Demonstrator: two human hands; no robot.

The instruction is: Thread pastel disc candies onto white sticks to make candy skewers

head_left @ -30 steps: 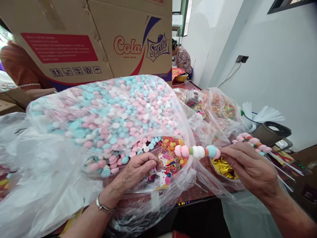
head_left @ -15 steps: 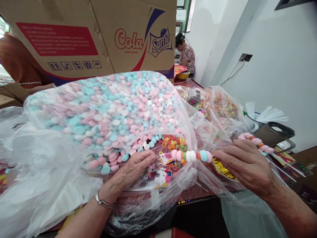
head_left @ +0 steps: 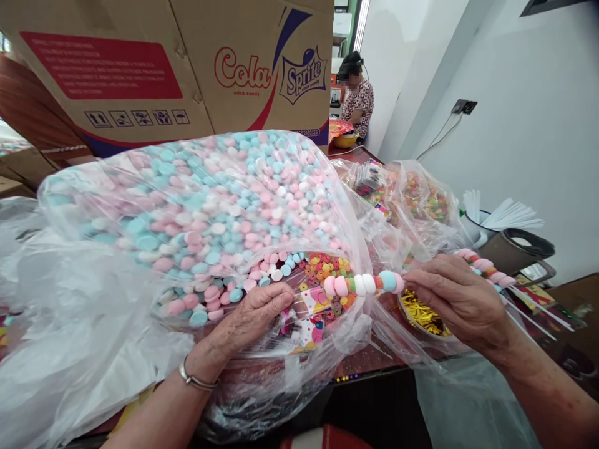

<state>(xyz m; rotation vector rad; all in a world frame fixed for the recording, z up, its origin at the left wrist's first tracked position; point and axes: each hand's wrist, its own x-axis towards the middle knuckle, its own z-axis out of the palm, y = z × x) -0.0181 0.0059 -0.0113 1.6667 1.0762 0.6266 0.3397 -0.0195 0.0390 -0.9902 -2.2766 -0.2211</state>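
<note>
My right hand point(head_left: 463, 305) pinches the right end of a candy skewer point(head_left: 367, 284), a level row of pink, white and blue marshmallows with fruit-coloured rings between. My left hand point(head_left: 262, 315), wearing a silver bracelet, has thumb and fingers closed on a clear printed candy bag point(head_left: 312, 302). The skewer's left end is close to that bag's printed edge; whether it is inside I cannot tell. Behind my left hand, a big clear plastic bag point(head_left: 210, 206) bulges with pink, blue and white marshmallows. Loose candy rings point(head_left: 327, 268) lie at its mouth.
A large cardboard box point(head_left: 253, 37) stands behind the marshmallows. At right are finished skewers point(head_left: 489, 269), a bowl of gold twist ties point(head_left: 423, 312), a grey jug point(head_left: 524, 249) and white sticks point(head_left: 510, 215). Another person point(head_left: 358, 100) sits far back.
The skewer and my right hand have risen slightly and shifted a little right. My left hand keeps its hold on the bag. The view has tilted slightly, and the far person's head has lifted.
</note>
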